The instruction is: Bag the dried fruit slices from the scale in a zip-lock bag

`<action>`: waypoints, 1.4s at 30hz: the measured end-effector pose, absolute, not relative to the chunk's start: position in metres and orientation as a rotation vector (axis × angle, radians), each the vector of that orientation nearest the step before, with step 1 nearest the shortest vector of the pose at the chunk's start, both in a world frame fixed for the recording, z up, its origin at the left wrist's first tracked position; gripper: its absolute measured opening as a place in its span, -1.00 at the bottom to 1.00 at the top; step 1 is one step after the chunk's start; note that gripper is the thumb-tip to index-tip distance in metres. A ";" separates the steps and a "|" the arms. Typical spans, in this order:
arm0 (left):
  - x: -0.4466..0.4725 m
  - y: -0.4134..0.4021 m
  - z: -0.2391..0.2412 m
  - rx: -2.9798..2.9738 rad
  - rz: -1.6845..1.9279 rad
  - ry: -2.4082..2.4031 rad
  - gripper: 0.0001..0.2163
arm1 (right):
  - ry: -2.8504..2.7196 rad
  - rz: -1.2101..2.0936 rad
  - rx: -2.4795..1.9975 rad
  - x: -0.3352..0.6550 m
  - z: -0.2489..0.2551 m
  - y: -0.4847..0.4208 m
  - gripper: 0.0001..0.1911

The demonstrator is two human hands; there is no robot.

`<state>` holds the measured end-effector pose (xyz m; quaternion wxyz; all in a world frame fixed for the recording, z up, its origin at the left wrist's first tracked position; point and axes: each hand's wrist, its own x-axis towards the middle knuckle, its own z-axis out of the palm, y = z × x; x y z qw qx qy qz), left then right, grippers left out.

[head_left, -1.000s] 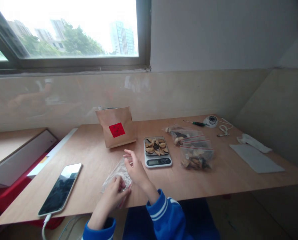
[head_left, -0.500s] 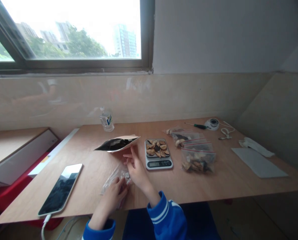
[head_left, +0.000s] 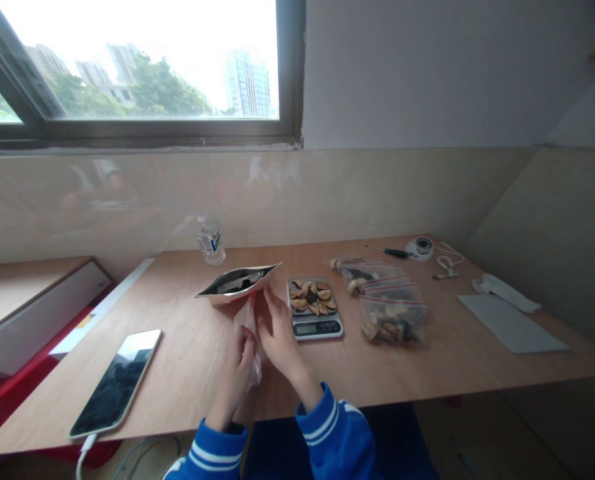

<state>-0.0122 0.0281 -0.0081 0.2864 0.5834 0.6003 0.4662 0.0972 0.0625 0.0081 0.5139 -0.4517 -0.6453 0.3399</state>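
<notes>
Both hands are pinching a small clear zip bag (head_left: 250, 327), thin and crumpled with a red strip, upright over the table (head_left: 187, 347): left hand (head_left: 240, 357) closing on its lower end, right hand (head_left: 276, 333) gripping its side. A kraft pouch (head_left: 237, 285) is lying open just behind, a scale (head_left: 314, 305) sitting beside.

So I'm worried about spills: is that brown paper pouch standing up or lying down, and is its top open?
The brown paper pouch is lying down with its top open: the mouth gapes, showing the dark inside.
</notes>
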 end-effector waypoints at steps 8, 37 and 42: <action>0.009 0.067 0.011 1.650 1.529 1.583 -0.76 | -1.466 1.059 -1.030 0.112 0.014 0.079 -0.43; 0.018 0.100 -0.045 1.930 1.603 1.497 -0.72 | -1.335 0.653 -1.279 0.120 0.018 0.059 -0.83; 0.016 0.097 -0.045 1.916 1.609 1.476 -0.72 | -1.324 0.680 -1.246 0.115 0.019 0.060 -0.85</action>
